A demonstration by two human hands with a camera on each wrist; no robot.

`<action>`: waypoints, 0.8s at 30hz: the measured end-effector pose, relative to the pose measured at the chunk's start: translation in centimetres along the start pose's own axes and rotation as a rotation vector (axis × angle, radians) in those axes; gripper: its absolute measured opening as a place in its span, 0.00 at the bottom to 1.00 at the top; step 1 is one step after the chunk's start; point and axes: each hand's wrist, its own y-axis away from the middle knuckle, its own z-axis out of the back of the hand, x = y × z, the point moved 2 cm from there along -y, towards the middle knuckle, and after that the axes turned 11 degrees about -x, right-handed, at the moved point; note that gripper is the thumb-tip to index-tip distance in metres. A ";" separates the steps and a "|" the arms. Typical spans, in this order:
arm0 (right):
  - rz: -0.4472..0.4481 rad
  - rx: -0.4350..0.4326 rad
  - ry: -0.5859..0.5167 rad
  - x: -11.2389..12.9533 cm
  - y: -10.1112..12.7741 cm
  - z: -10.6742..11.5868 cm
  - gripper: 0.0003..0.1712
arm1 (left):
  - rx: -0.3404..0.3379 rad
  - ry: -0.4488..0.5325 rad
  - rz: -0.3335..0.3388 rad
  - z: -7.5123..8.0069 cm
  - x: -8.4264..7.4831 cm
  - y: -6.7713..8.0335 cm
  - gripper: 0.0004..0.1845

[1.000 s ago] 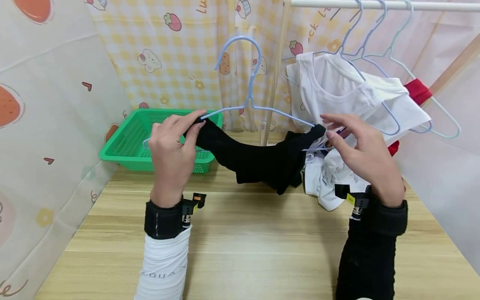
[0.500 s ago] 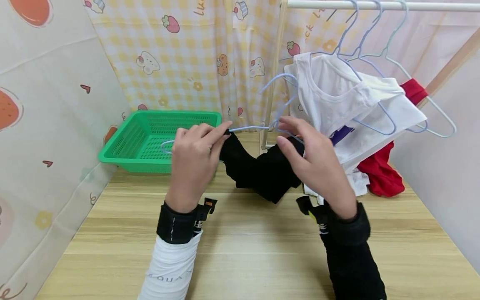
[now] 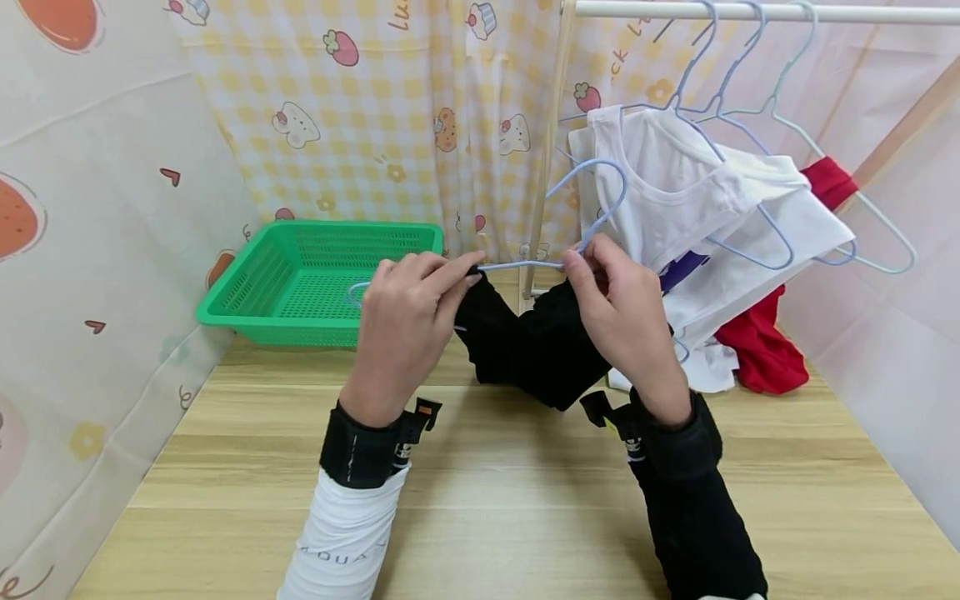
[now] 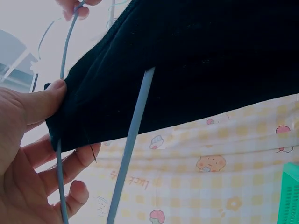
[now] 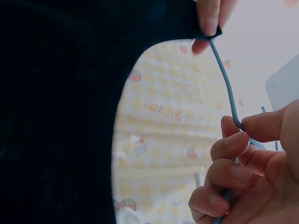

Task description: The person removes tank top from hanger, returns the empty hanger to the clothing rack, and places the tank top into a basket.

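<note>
A light blue hanger (image 3: 521, 264) is held up over the table with a black garment (image 3: 532, 350) draped from it. My left hand (image 3: 408, 321) pinches the garment's shoulder against the hanger's left arm; in the left wrist view the thumb (image 4: 49, 95) presses on the black cloth (image 4: 196, 56). At the base of the hook, my right hand (image 3: 626, 308) pinches the hanger between thumb and fingers. The right wrist view shows those curled fingers (image 5: 224, 175) around the blue wire (image 5: 226, 84). The hook tilts right, and the right arm of the hanger is mostly hidden.
A green basket (image 3: 213, 312) stands at the back left. At the right, a white rail (image 3: 862, 12) carries several hangers with a white tank top (image 3: 675, 196) and other clothes. Below them lies red cloth (image 3: 765, 350) on the wooden table (image 3: 517, 500).
The right hand has left the garment's right shoulder, moved left and taken the hanger below its hook. The left hand has shifted right, and the hook has tipped to the right and lower.
</note>
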 end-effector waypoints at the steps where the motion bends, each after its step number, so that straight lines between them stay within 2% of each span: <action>1: -0.009 -0.007 0.008 -0.2 -0.1 0.1 0.17 | -0.007 0.011 0.013 0.1 0.2 0.0 0.12; 9: -0.102 -0.084 0.001 -1.2 -0.7 1.7 0.17 | -0.066 0.094 0.178 1.7 2.4 -0.2 0.14; 16: -0.170 -0.145 -0.018 -1.8 -1.0 3.1 0.19 | -0.114 0.101 0.306 2.8 4.3 -0.1 0.14; 20: -0.213 -0.163 -0.121 -1.9 -1.0 3.3 0.17 | -0.073 0.077 0.357 2.7 4.6 0.1 0.14; 24: -0.233 -0.189 -0.309 -1.8 -1.0 3.1 0.12 | -0.017 0.047 0.388 2.2 4.5 0.3 0.15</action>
